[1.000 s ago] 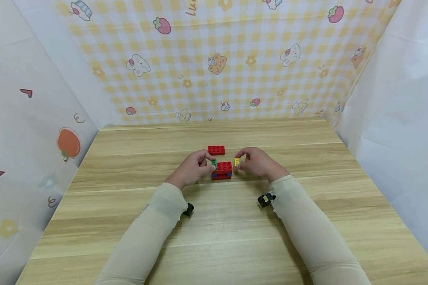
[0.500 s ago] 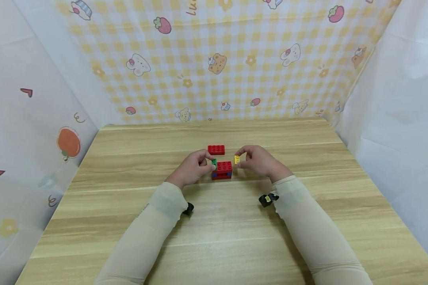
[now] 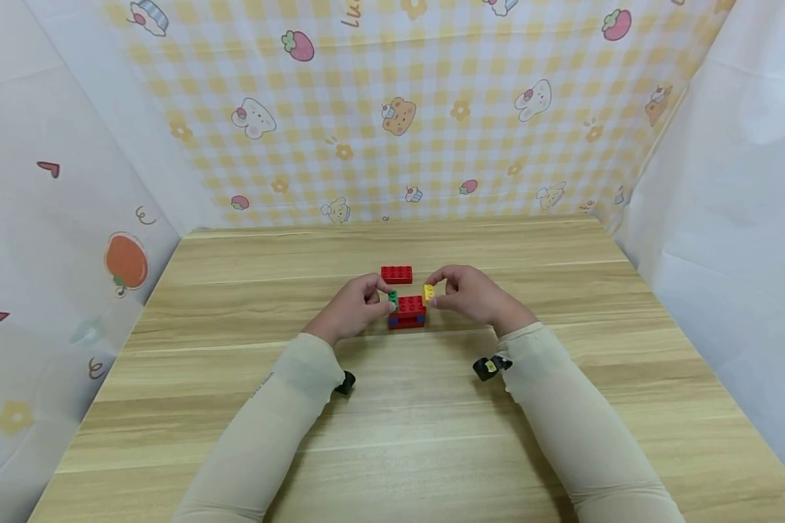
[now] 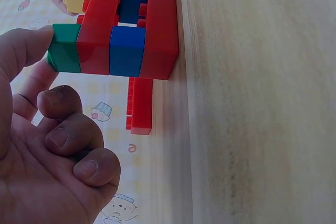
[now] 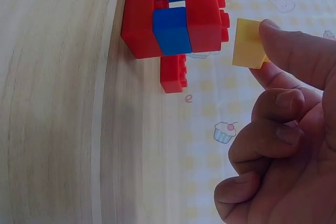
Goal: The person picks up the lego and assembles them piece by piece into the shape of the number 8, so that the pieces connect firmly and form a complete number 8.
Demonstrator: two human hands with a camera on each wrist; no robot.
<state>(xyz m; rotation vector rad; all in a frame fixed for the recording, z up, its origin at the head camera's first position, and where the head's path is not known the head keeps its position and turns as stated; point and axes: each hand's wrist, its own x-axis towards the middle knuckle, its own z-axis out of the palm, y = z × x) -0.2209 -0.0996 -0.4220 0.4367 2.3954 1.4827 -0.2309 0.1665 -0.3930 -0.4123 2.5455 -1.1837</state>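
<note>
A built stack in the middle of the table has a lower red brick, two blue bricks set apart at its ends, and an upper red brick across them. My left hand pinches a green brick between thumb and index finger, seated on the stack's left end. Between thumb and index finger of my right hand is a yellow brick. It hovers over the right end, a small gap above the studs in the right wrist view.
Behind the stack lies a loose red brick with studs up. The wooden table ends at a checked cloth backdrop, and white cloth hangs at both sides. Black straps sit at the wrists.
My right hand has lifted the yellow brick from beside the stack, then shifted it left over the stack's right end. The left hand stays on the green brick.
</note>
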